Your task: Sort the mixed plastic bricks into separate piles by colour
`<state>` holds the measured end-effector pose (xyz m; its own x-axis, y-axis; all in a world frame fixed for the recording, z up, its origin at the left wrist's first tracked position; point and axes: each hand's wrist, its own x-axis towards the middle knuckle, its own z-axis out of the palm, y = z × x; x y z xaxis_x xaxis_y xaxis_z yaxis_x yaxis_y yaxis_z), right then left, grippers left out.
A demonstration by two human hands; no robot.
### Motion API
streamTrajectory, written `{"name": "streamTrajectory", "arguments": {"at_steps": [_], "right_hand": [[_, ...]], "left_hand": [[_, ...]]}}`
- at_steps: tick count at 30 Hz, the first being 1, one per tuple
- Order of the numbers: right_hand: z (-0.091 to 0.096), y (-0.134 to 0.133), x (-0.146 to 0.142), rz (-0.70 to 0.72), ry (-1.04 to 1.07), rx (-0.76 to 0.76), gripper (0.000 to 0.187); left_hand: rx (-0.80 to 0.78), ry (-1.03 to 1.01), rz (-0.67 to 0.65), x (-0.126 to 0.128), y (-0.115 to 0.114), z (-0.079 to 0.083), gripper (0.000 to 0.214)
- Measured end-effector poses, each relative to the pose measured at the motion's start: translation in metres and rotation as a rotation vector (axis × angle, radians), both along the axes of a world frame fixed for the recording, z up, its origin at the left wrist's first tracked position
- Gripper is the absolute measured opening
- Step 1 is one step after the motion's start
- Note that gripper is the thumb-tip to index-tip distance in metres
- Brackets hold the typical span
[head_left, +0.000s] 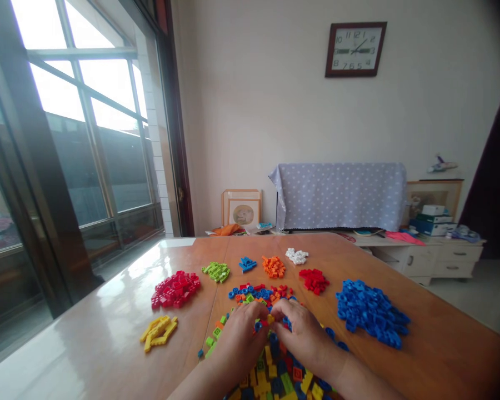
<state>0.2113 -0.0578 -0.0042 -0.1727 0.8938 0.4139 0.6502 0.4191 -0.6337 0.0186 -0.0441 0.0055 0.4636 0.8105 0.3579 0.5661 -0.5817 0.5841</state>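
Both my hands rest on a mixed heap of small coloured bricks [275,378] at the near edge of a wooden table [441,344]. My left hand [239,336] and my right hand [302,330] meet fingertip to fingertip, fingers curled and pinching at a small yellow and red brick [270,320] between them. Which hand grips it I cannot make out. Sorted piles lie beyond: red bricks [175,289], yellow bricks [158,331], green bricks [216,271], a small blue pile [246,264], orange bricks [274,266], white bricks [296,256], a second red pile [314,280] and a large blue pile [370,311].
A window [79,128] runs along the left. Past the table stand a cloth-covered object [341,194] on a white low cabinet [433,258], framed pictures [241,208] on the floor, and boxes [433,219]. A clock [355,49] hangs on the wall.
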Motion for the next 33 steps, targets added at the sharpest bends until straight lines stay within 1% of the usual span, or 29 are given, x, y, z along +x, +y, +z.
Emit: {"name": "streamTrajectory", "arguments": {"at_steps": [4, 11, 20, 26, 33], "right_hand": [[-0.0018, -0.0005, -0.0017, 0.027, 0.071, -0.047, 0.011], [-0.0016, 0.0014, -0.0032, 0.077, 0.198, -0.113, 0.011], [0.0035, -0.0023, -0.0047, 0.087, 0.254, -0.145, 0.006], [0.0024, -0.0018, -0.0036, 0.107, 0.232, -0.147, 0.007], [-0.0050, 0.0010, 0.0010, 0.053, 0.075, -0.087, 0.017]], "left_hand": [[-0.026, -0.024, -0.019, 0.0023, -0.0002, -0.0001, 0.018], [-0.033, -0.025, -0.023, 0.0019, 0.0032, -0.0041, 0.014], [-0.050, -0.035, -0.019, 0.0019, 0.0019, -0.0049, 0.018], [-0.058, 0.006, 0.009, 0.0018, 0.0006, -0.0004, 0.018], [-0.045, 0.066, 0.043, 0.0001, 0.0023, 0.0000, 0.018]]}}
